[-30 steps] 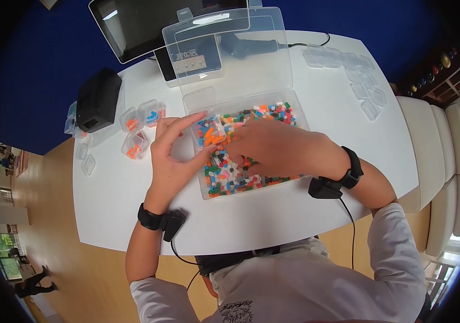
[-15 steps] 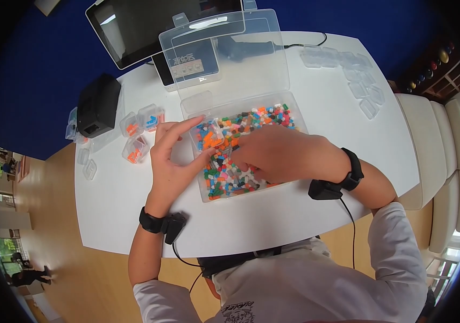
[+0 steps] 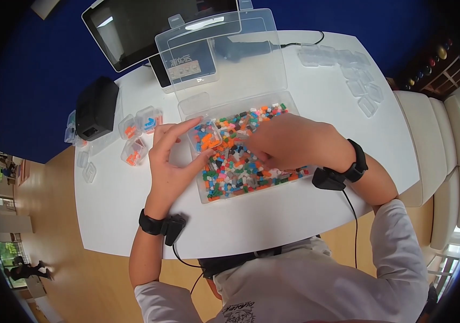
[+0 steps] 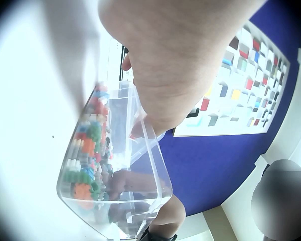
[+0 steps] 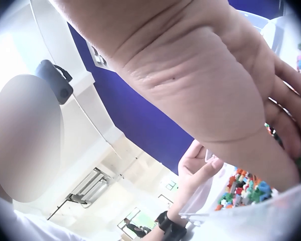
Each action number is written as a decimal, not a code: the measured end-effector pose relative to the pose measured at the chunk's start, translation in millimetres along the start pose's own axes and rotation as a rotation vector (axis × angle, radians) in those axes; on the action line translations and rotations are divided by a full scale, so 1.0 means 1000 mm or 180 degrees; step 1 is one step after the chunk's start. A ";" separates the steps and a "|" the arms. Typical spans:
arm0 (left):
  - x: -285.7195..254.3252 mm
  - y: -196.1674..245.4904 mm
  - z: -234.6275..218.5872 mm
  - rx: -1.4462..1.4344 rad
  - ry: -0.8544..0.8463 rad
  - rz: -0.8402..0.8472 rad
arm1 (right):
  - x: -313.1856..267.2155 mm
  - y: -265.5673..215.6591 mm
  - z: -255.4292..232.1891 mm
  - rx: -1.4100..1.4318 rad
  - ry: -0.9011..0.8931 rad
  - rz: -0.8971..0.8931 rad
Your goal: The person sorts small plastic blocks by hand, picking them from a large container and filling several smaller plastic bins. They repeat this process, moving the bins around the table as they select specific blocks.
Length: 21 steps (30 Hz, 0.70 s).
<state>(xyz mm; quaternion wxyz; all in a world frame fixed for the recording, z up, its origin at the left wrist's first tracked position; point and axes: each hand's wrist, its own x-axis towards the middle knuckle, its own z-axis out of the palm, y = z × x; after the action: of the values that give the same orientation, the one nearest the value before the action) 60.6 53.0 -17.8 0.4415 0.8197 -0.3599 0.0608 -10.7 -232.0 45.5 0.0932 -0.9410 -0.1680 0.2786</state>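
A clear bin [image 3: 251, 195] full of small multicoloured bricks [image 3: 241, 167] stands at the middle of the table. My left hand [image 3: 173, 156] holds a small clear box [image 3: 207, 141] with orange pieces between thumb and fingers, over the bin's left part. My right hand [image 3: 297, 141] reaches down to the bricks, its fingers bent; what the fingertips touch is hidden. In the right wrist view the right hand [image 5: 210, 85] is inside the bin's near wall, bricks [image 5: 243, 188] beside it. The left wrist view shows the left hand [image 4: 160, 65] above the bin [image 4: 115, 201].
Several small clear boxes [image 3: 133, 151] with orange or blue pieces lie left of the bin, near a black device [image 3: 98, 107]. The bin's raised lid [image 3: 235, 64] stands behind, before a monitor [image 3: 160, 27]. Several clear empty boxes [image 3: 356, 86] lie at the back right.
My right hand has moved slightly right over the bricks, uncovering more of them in the middle. The left hand keeps its hold on the small box, and the head view has shifted a little.
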 end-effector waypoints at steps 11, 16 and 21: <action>0.000 -0.003 0.000 0.0003 0.0010 0.0021 | -0.018 0.018 -0.013 -0.0070 0.0526 0.0028; 0.000 0.000 0.000 0.0041 -0.0001 -0.0012 | 0.003 0.017 -0.002 -0.0021 0.0051 0.0259; 0.001 -0.001 0.000 0.0021 -0.0004 -0.0007 | -0.012 0.014 -0.009 0.0431 0.0612 -0.0015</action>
<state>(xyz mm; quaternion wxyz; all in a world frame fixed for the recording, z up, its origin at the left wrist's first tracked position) 62.0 53.0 -17.5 0.4387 0.8215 -0.3591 0.0610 -11.2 -250.2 54.6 0.1729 -0.9545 -0.1412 0.1977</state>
